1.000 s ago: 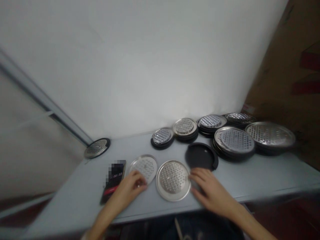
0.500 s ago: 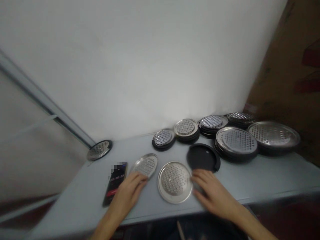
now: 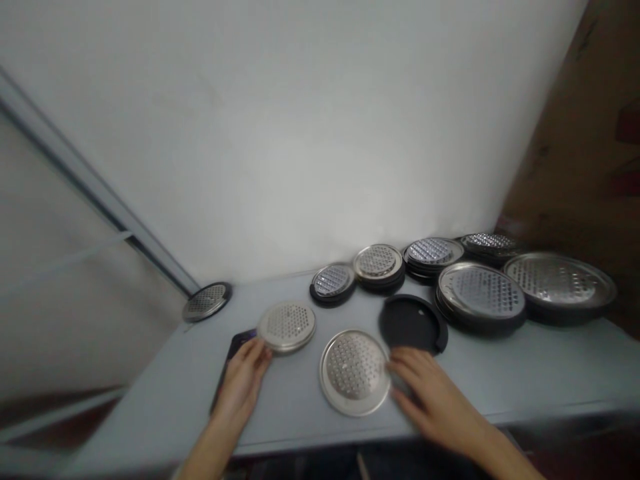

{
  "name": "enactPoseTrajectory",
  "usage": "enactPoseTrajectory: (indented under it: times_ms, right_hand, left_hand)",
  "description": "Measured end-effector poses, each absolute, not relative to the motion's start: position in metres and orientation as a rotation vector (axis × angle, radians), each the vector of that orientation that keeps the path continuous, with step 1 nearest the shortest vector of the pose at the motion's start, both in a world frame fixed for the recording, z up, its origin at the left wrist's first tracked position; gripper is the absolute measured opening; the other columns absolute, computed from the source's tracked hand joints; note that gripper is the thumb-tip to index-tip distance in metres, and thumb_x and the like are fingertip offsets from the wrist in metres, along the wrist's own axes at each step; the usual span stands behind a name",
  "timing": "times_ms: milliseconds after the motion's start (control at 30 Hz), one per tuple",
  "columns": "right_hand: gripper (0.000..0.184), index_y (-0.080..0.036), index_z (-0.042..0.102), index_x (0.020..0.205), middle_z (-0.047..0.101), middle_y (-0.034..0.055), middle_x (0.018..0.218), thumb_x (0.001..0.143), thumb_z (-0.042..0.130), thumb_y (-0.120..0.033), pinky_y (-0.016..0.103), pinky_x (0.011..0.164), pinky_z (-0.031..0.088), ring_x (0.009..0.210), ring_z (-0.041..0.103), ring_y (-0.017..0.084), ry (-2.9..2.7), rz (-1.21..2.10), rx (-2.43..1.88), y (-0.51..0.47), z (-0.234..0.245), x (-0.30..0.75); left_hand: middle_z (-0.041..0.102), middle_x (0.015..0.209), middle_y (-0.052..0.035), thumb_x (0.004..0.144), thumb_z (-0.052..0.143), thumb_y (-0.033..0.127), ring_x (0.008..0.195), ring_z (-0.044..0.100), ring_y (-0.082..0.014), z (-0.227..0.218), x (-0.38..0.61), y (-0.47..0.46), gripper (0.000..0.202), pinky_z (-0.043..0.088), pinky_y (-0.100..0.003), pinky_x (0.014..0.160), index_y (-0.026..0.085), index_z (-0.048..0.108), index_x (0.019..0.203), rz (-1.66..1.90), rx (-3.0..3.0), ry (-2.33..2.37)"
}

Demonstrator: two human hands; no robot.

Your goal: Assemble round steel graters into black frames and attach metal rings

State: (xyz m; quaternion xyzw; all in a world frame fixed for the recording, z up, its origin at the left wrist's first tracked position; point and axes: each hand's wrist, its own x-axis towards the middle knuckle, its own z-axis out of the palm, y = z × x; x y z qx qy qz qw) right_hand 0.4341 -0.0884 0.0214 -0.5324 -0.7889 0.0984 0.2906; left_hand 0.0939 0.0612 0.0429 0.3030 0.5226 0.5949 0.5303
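A round metal grater plate point(image 3: 287, 325) with rows of holes is in my left hand point(image 3: 243, 377). My left fingertips pinch its near left edge. A second round grater plate point(image 3: 354, 373) faces me, its raised teeth showing. My right hand point(image 3: 433, 393) has its fingers and thumb on this plate's right edge. The plate looks slightly tipped up, though its underside is hidden. Just beyond my right hand lies a round black holder point(image 3: 413, 323) with a raised rim along one side.
A phone point(image 3: 234, 347) lies partly under my left hand. Graters in black holders stand in stacks point(image 3: 379, 267) along the wall, with larger ones point(image 3: 480, 297) at the right. One grater point(image 3: 207, 301) leans at the table's far left corner. Brown cardboard point(image 3: 575, 173) rises at the right.
My left hand has turned and shifted its plate up and slightly left, so it now shows a flatter face and a visible rim. My right hand stays at its plate's edge. The view shifted slightly.
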Motion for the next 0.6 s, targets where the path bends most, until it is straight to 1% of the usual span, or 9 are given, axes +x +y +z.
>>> enactPoseTrajectory:
  times_ms: [100,200,300,400,500,600]
  right_hand:
    - [0.034,-0.021,0.060,0.132,0.064,0.0144,0.132,0.098,0.056,-0.026,0.052,0.105,0.047,0.125,0.057,0.031,-2.105,0.256,-1.422,-0.088,0.022,0.434]
    - [0.034,-0.020,0.061,0.131,0.065,0.0145,0.132,0.098,0.056,-0.026,0.053,0.106,0.047,0.125,0.057,0.032,-2.104,0.254,-1.431,-0.088,0.023,0.434]
    - [0.035,-0.020,0.060,0.131,0.065,0.0142,0.132,0.097,0.057,-0.026,0.053,0.107,0.045,0.126,0.056,0.032,-2.114,0.254,-1.432,-0.088,0.023,0.434]
    - [0.038,-0.019,0.058,0.133,0.064,0.0139,0.133,0.096,0.058,-0.025,0.053,0.108,0.044,0.126,0.055,0.031,-2.124,0.257,-1.435,-0.088,0.022,0.434]
    - [0.046,-0.017,0.051,0.139,0.062,0.0151,0.136,0.095,0.060,-0.025,0.052,0.109,0.043,0.127,0.054,0.031,-2.106,0.268,-1.447,-0.088,0.020,0.434]
    - [0.058,-0.015,0.041,0.147,0.058,0.0168,0.141,0.095,0.061,-0.029,0.051,0.110,0.043,0.128,0.052,0.031,-2.086,0.277,-1.454,-0.088,0.019,0.433]
  left_hand:
    - [0.072,0.083,-0.0040,0.076,0.074,0.002,0.067,0.067,-0.0091,0.044,0.091,0.056,0.011,0.059,-0.017,0.066,0.012,0.072,0.082,1.386,0.705,1.245]
    - [0.073,0.091,-0.0065,0.077,0.077,0.009,0.076,0.069,-0.0127,0.052,0.093,0.052,0.012,0.060,-0.018,0.068,0.011,0.075,0.088,1.329,0.785,1.206]
    - [0.074,0.093,-0.0071,0.074,0.080,0.011,0.082,0.069,-0.0146,0.061,0.102,0.051,0.017,0.061,-0.020,0.073,0.011,0.076,0.091,1.315,0.842,1.166]
    - [0.074,0.093,-0.0061,0.070,0.082,0.008,0.082,0.068,-0.0137,0.064,0.117,0.047,0.020,0.059,-0.018,0.074,0.012,0.077,0.089,1.275,0.798,1.118]
    - [0.074,0.092,-0.0073,0.066,0.088,0.012,0.078,0.066,-0.0131,0.057,0.135,0.036,0.024,0.057,-0.017,0.070,0.012,0.078,0.088,1.096,0.794,1.043]
    - [0.074,0.089,-0.0087,0.065,0.092,0.025,0.076,0.065,-0.0143,0.045,0.149,0.023,0.030,0.056,-0.020,0.070,0.012,0.078,0.089,0.896,0.867,0.994]
